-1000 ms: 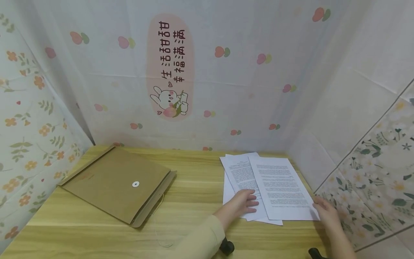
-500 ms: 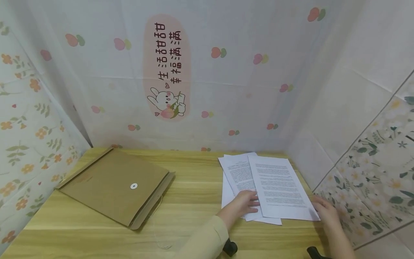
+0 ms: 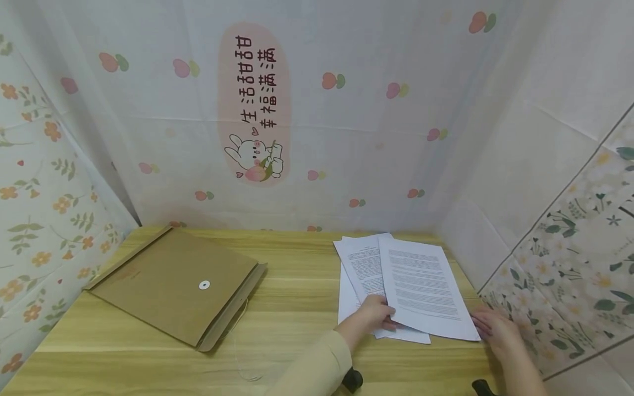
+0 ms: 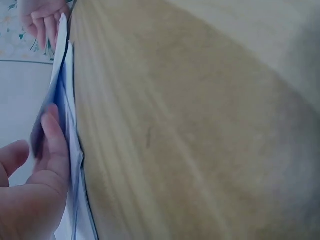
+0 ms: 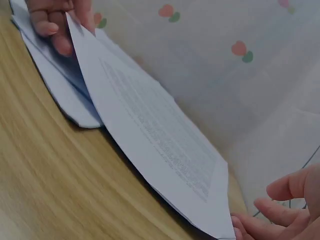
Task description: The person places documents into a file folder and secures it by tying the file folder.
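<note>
Resting beneath the raised left edge of the top sheet (image 3: 426, 286), the fingers of your left hand (image 3: 373, 312) lie on one side and your thumb on the other; I cannot tell whether they pinch it. Your right hand (image 3: 497, 330) is relaxed, fingertips at the sheet's lower right corner, thumb apart. The sheet overlaps the other papers (image 3: 348, 300), right of centre on the surface (image 3: 292, 308). A brown envelope (image 3: 173, 286) lies well apart, lower left.

High head view, close wrist views, papers (image 3: 423, 289) in all
</note>
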Action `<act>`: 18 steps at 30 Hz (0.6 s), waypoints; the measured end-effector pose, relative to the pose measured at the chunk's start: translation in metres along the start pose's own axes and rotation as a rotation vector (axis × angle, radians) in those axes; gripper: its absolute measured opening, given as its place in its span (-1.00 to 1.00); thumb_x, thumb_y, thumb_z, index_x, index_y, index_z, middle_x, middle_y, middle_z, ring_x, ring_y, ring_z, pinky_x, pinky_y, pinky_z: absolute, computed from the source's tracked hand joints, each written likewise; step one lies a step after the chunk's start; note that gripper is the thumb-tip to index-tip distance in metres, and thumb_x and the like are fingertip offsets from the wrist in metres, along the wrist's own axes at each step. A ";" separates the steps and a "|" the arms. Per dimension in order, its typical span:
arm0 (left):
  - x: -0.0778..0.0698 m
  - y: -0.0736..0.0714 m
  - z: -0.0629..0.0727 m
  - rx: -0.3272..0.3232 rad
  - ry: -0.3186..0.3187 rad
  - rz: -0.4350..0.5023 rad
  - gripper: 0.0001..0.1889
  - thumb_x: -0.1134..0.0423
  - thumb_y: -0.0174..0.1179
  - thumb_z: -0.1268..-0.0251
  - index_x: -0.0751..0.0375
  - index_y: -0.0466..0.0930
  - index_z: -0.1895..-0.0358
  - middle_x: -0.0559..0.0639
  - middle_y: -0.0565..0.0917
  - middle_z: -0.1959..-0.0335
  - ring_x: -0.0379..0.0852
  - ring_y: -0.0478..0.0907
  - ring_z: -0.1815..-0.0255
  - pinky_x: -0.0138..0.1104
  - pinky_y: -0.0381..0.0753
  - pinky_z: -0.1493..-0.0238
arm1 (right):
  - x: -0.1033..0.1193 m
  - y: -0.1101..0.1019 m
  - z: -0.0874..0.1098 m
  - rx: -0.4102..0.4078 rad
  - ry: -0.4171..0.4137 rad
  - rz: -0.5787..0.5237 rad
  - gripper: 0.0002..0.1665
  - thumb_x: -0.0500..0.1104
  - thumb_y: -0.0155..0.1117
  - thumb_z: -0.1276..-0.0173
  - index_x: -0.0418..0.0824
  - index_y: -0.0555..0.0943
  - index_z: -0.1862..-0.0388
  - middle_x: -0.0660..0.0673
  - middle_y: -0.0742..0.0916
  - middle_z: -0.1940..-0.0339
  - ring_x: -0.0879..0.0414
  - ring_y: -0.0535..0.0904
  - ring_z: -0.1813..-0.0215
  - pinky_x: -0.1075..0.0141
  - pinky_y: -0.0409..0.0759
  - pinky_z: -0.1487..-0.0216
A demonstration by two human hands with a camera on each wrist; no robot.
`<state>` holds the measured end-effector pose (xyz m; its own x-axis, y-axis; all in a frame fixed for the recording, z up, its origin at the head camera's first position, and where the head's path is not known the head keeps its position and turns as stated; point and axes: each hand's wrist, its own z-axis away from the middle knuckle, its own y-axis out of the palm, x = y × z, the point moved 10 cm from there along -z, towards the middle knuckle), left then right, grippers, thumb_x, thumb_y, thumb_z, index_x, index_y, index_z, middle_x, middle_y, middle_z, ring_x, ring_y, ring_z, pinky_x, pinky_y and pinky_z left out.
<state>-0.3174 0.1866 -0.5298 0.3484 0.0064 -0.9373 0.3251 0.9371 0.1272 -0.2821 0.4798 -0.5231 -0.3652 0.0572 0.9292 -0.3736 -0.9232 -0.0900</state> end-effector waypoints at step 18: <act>0.001 -0.008 0.013 0.051 -0.005 0.298 -0.50 0.66 -0.08 -0.21 0.42 0.36 -0.26 0.26 0.66 0.32 0.26 0.68 0.33 -0.20 0.69 0.34 | 0.008 0.032 0.035 0.041 -0.016 -0.040 -0.05 -0.39 0.18 -0.31 -0.28 -0.12 -0.53 -0.13 0.58 -0.15 0.45 0.55 0.30 0.53 0.54 0.12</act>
<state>-0.3084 0.1747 -0.5274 0.4397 0.2768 -0.8544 0.2517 0.8752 0.4131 -0.2671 0.4374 -0.5058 -0.3365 0.0889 0.9375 -0.3521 -0.9352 -0.0377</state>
